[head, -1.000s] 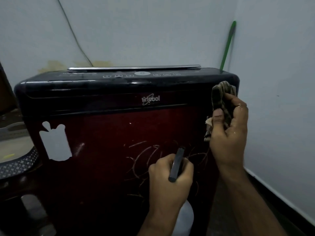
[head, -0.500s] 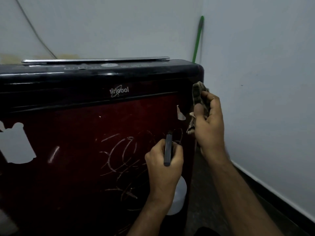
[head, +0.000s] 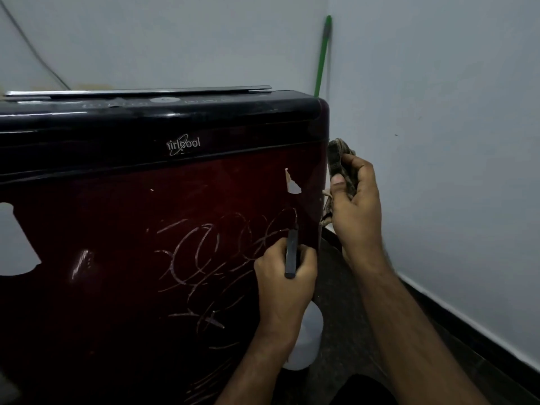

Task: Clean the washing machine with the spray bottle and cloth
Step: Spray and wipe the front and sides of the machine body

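2 hands worked at the front of 1 washing machine [head: 117,229], a dark red cabinet with a black top panel. Nearest the camera, 1 pale spray bottle [head: 304,340] stood by the machine's lower right corner, partly hidden behind the left wrist; which way its nozzle pointed could not be told. The left hand [head: 285,283] had its fingers curled around 1 dark marker [head: 291,254], held nearly upright, its long axis running up the panel and its tip touching the machine's front beside pale scribbled lines [head: 210,258]. Just past the machine's right edge, the right hand [head: 355,209] gripped 1 bunched cloth [head: 340,162], fingers wrapped over it and thumb pressed on its front; the cloth's long axis ran vertically against the machine's right front corner. 2 pale patches of torn sticker showed on the red panel, 1 small [head: 292,184] near the cloth, 1 larger [head: 14,247] at the far left. Behind the machine's right rear corner, 1 green stick [head: 323,57] leaned against the wall [head: 438,112].
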Available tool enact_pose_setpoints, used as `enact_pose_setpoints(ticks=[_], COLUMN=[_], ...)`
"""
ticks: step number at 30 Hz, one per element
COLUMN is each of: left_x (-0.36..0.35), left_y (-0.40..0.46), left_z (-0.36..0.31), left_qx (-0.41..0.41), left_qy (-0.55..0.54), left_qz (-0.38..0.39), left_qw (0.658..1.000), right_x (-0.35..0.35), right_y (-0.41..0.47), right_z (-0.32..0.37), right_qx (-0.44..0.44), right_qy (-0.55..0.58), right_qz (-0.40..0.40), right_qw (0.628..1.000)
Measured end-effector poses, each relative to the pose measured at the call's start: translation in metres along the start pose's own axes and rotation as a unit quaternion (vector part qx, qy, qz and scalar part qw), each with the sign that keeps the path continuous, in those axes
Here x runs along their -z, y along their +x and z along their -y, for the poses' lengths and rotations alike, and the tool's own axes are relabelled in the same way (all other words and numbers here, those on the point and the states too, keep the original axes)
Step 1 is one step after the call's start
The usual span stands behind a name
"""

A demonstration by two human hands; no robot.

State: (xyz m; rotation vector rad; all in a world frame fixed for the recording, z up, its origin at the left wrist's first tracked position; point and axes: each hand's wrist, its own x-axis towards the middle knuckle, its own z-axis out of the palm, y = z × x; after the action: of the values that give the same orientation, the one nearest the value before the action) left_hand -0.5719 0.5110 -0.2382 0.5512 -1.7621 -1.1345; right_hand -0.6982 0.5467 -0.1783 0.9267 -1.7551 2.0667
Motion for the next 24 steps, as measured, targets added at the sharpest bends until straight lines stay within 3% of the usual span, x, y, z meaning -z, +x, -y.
enact_pose_setpoints(ticks=[9,24], left_x=[0.060,0.106], left_y=[-0.008,-0.030], left_z=[0.014,0.017], left_qx=[0.017,0.034], left_qy=[-0.003,0.003], left_qz=[-0.135,-0.195], left_qw=[0.991,0.980], right_x=[-0.036,-0.074], right_y=[-0.027,-0.059], right_z=[0.006,0.023], right_qx=[0.020,0.101], right_qy=[0.002,0.003], right_qz=[0.062,0.056], right_qw=[0.998,0.993])
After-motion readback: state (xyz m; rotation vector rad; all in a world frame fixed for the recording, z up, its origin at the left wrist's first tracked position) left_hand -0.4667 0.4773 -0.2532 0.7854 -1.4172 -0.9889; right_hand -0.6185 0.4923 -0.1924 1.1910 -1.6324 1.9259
